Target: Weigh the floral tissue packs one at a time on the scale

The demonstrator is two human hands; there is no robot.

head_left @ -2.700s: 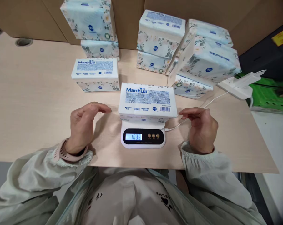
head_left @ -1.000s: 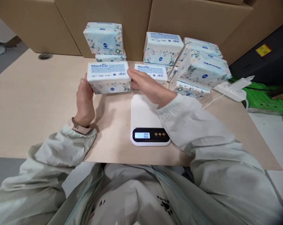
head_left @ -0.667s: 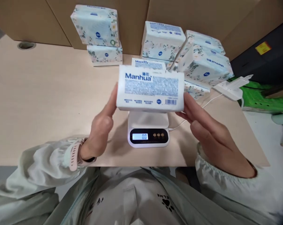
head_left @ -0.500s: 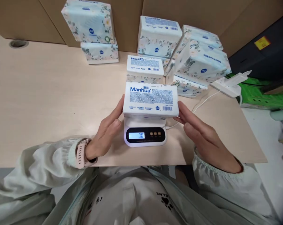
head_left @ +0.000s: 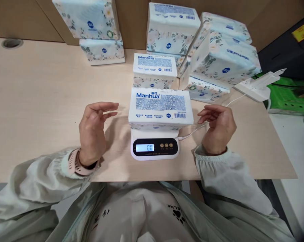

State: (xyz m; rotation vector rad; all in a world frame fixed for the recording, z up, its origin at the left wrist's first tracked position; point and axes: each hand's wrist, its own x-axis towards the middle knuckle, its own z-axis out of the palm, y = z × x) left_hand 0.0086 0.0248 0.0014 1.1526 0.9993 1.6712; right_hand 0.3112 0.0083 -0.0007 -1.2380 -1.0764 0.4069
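Note:
A pack of tissues marked "Manhua" rests on a white digital scale, covering most of its platform. The lit display reads 0.0, with three round buttons to its right. Left of the pack, my left hand is held apart from it, fingers bent and spread, holding nothing. On the other side, my right hand is also clear of the pack, its fingers curled loosely and apart, with nothing in them. Just behind the scale stands another tissue pack.
Stacked tissue packs stand at the back left, back middle and back right. A white cable runs from the scale toward a white power strip. Cardboard closes off the table's back edge.
Both hands have drawn away from the sides of the tissue pack, the left one leftward and the right one rightward. The pack stays on the scale, and the reading is still 0.0.

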